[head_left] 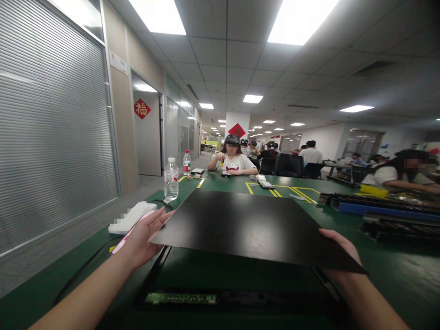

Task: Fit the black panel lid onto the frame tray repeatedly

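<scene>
A thin, stiff black sheet [237,224] with a faint sheen is held up between both hands, tilted above the table. Its left edge lies against my left hand [142,236], whose fingers stretch along that side and help hold it. On the opposite side, my right hand [343,250] grips the corner, thumb on top and the other fingers mostly hidden beneath. Below the sheet lies a dark rectangular frame [271,300], partly covered by it. A green circuit strip [180,299] shows along the frame's near side.
On the green table [92,270], a white object [132,217] and a water bottle [171,181] stand left. A red-capped bottle [186,164] is farther back. Long dark parts [371,206] lie right. A person [237,160] sits opposite; another person [402,174] works at right.
</scene>
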Action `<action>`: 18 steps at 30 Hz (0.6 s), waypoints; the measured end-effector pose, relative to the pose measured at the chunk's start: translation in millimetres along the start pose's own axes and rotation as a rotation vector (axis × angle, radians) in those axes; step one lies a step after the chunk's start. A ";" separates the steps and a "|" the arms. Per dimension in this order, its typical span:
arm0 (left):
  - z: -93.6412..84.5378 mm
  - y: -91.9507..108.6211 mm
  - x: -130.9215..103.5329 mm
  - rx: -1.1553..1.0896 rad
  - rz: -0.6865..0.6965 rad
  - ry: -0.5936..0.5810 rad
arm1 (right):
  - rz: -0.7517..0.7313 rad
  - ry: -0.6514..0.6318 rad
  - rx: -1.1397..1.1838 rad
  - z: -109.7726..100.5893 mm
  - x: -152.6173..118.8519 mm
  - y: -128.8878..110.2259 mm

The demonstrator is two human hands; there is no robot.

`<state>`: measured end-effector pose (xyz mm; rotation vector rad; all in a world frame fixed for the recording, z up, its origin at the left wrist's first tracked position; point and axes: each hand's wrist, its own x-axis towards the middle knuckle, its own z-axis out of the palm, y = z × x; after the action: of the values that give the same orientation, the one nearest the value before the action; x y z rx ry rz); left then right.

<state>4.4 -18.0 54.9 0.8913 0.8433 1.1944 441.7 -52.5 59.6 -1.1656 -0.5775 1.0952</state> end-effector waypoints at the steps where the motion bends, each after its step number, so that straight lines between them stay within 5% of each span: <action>1: -2.3 -0.2 1.1 0.065 0.032 0.032 | 0.063 -0.046 0.011 4.1 -3.8 0.5; 5: -8.5 1.2 3.4 0.288 0.174 0.157 | 0.191 -0.237 -0.005 13.9 -14.3 3.7; 11: -0.2 11.5 -4.3 0.225 0.177 0.149 | 0.246 -0.504 -0.125 11.1 -7.6 9.4; 18: -6.7 2.3 3.3 0.197 0.192 0.109 | 0.124 -0.173 -0.304 0.8 8.1 16.1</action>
<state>-2.0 -13.6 54.0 1.0946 0.9933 1.3520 438.2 -44.8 43.7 -1.3917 -0.8376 1.2522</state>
